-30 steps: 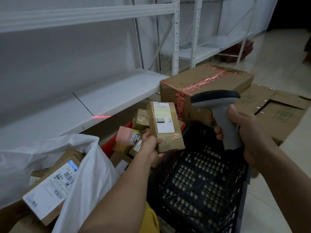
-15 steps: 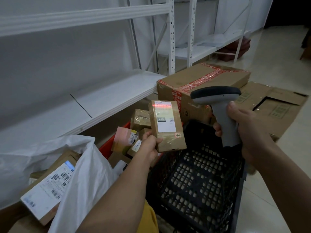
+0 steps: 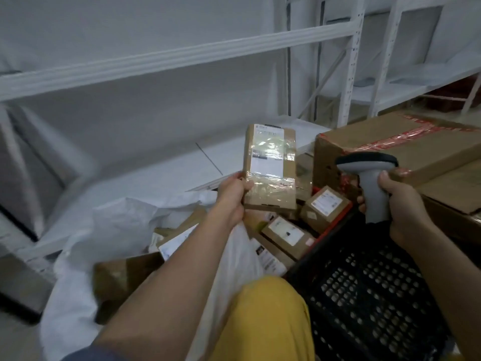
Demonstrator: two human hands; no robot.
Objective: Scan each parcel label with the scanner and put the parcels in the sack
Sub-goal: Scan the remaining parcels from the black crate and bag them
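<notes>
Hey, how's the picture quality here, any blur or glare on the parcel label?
Head view: dim light; motion blur smears the shelving and sack at left; tape glare on the parcel held by the left hand washes out its label; the wide lens bends the shelf lines; the scanner in the right hand is fairly sharp.

The parcel [image 3: 269,169] is matt brown cardboard under glossy clear tape; the scanner [image 3: 369,178] smooth grey plastic; the sack [image 3: 125,220] crinkled white woven plastic; the crate [image 3: 364,295] perforated black plastic.

dim room, white metal shelving [image 3: 182,56] along a pale wall [image 3: 130,16], large taped cardboard box [image 3: 416,152] at right
</notes>
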